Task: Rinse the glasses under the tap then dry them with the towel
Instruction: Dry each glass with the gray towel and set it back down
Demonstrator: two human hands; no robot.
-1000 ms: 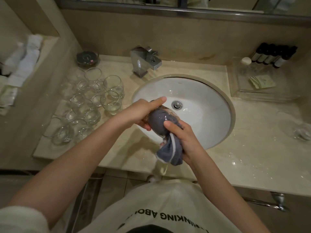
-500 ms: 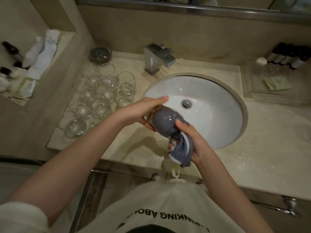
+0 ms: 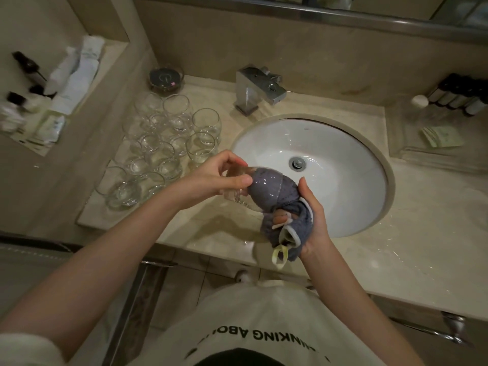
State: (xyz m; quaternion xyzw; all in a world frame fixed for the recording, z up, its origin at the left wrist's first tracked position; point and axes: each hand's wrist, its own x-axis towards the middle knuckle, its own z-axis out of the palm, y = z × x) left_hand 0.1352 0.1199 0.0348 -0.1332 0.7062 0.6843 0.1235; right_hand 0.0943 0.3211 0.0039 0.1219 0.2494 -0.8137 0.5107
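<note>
My left hand (image 3: 216, 178) grips the base end of a clear stemless glass (image 3: 260, 190), held on its side over the front rim of the white sink (image 3: 351, 207). A grey-blue towel (image 3: 295, 225) is stuffed inside the glass and trails out of its mouth. My right hand (image 3: 314, 217) holds the bunched towel, fingers wrapped in the cloth. Several more clear glasses (image 3: 169, 143) stand upright in a cluster on the counter left of the sink. The chrome tap (image 3: 257, 88) stands behind the basin, with no water seen running.
A dark round lidded dish (image 3: 166, 79) sits behind the glasses. A side ledge on the left carries rolled white towels (image 3: 76, 75) and small bottles. On the right, a clear tray (image 3: 433, 138) holds sachets, with dark toiletry bottles (image 3: 459, 95) behind. The counter (image 3: 422, 233) is wet.
My left hand has shifted its grip toward the glass's base, and more of the towel-filled glass shows. My right hand has turned with the towel. The camera has swung left.
</note>
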